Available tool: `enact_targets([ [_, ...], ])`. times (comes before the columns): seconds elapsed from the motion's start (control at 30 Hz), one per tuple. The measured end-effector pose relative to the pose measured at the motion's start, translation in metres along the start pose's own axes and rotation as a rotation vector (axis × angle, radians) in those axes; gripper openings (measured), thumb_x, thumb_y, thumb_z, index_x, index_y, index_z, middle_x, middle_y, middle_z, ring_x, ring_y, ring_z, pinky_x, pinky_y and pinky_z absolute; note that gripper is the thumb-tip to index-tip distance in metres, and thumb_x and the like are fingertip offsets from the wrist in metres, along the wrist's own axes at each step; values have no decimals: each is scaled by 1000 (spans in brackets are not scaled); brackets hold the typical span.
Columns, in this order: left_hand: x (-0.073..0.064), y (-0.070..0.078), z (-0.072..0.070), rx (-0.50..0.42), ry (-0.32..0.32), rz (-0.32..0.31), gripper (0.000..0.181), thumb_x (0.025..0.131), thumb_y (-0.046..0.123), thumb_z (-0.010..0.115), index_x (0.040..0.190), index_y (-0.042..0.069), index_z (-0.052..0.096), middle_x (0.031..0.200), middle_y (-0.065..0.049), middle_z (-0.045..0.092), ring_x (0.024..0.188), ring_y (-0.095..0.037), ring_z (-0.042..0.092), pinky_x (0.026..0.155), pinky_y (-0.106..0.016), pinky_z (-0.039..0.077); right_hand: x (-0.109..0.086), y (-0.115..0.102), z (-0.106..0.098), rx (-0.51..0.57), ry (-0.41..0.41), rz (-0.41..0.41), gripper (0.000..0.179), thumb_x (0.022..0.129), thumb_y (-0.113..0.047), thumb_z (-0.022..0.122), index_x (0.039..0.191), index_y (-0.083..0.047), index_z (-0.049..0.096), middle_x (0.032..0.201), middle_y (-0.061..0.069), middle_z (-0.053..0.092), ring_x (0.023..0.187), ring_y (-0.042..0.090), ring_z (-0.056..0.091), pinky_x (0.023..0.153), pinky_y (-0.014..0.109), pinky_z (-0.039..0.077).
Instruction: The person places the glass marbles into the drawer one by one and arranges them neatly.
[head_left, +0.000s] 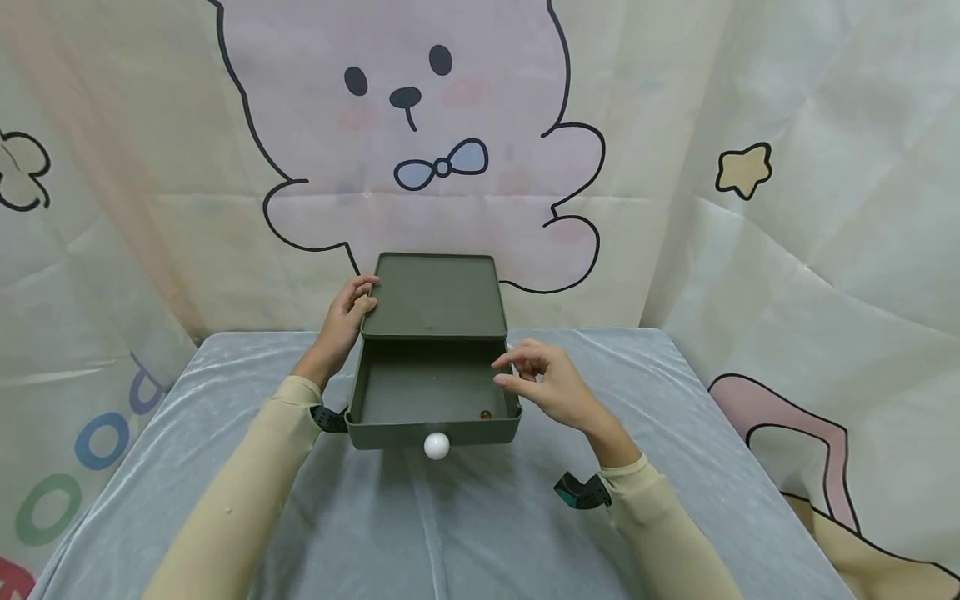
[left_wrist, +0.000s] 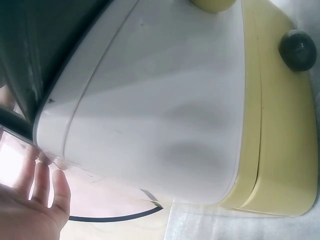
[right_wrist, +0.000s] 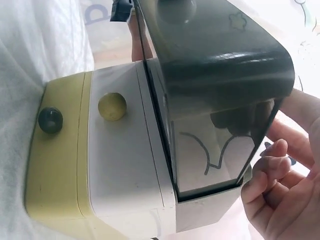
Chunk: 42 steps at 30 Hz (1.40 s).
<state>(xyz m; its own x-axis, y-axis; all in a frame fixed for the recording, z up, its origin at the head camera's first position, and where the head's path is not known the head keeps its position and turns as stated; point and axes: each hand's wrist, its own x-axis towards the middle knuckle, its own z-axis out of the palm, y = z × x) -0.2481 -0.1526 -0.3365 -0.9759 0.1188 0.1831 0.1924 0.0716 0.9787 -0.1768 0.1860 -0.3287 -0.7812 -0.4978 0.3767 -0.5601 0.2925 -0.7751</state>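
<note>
A small drawer cabinet has a dark green top (head_left: pixel 438 296), and its green top drawer (head_left: pixel 435 435) with a white knob (head_left: pixel 437 446) is pulled out. A small brown bead (head_left: pixel 486 414) lies in the drawer's front right corner. My left hand (head_left: pixel 347 317) touches the left edge of the top; in the left wrist view its fingertips (left_wrist: pixel 61 180) are at the cabinet's side. Over the drawer's right wall hovers my right hand (head_left: pixel 551 385), thumb and forefinger apart, the other fingers loosely bent. Nothing shows between them.
Below the green drawer come a white drawer (right_wrist: pixel 127 150) with a yellow knob (right_wrist: pixel 112 106) and a yellow drawer (right_wrist: pixel 57 170) with a dark knob (right_wrist: pixel 50 120). A pale blue cloth (head_left: pixel 480 533) covers the table. Printed curtains (head_left: pixel 637 100) hang behind and beside it.
</note>
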Motion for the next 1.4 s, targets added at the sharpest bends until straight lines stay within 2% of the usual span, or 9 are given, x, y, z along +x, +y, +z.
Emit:
enact_targets([
  [0.2,0,-5,1,-6,3,8,45,104,12,40,148,1,35,159,-21,28,139,-32,34,106,-41,33,-6,0,-6,17,29,5,16,93,-5,70,107,3,73,84,3,51,67,9,41,62,23,37],
  [0.47,-1,-9,0,-6,7,0,46,104,12,40,148,2,35,159,-20,28,137,-31,36,104,-39,34,-11,4,-15,12,74,-12,16,94,-2,67,108,1,73,83,3,56,64,10,46,60,25,41],
  [0.7,10,-36,-4,4,14,28,44,107,19,40,150,11,36,162,-14,27,142,-31,33,110,-49,32,-17,10,-23,-1,106,-11,16,95,-2,65,108,-4,74,83,0,58,62,8,47,60,26,42],
  [0.83,7,-24,-3,-1,7,23,45,106,16,39,150,7,35,162,-17,27,142,-32,33,110,-47,32,-21,14,-29,-12,119,-3,16,95,-2,65,108,-4,74,81,-2,58,60,9,48,57,25,42],
  [1.0,1,-8,-1,13,-2,20,46,105,14,39,150,3,34,159,-21,29,131,-28,40,102,-37,37,-26,24,-37,-13,133,7,15,95,-1,64,107,-3,74,82,1,60,58,9,46,55,24,41],
  [1.13,6,-16,-2,13,3,9,46,106,15,39,150,6,35,158,-18,31,128,-24,41,101,-35,37,-32,37,-44,-9,145,16,15,96,0,63,108,-1,73,78,0,59,57,6,44,55,24,41],
  [1.27,14,-29,-5,15,12,15,45,106,17,39,151,10,35,159,-14,31,132,-25,39,104,-37,35,-40,50,-50,-17,161,47,16,97,-1,62,108,0,73,77,-5,59,55,5,42,53,25,40],
  [1.4,17,-32,-6,6,13,37,46,105,17,40,150,9,35,162,-15,28,142,-31,34,110,-47,32,-47,62,-55,-26,182,95,16,97,-2,62,109,1,73,75,-7,59,53,4,40,53,25,40],
])
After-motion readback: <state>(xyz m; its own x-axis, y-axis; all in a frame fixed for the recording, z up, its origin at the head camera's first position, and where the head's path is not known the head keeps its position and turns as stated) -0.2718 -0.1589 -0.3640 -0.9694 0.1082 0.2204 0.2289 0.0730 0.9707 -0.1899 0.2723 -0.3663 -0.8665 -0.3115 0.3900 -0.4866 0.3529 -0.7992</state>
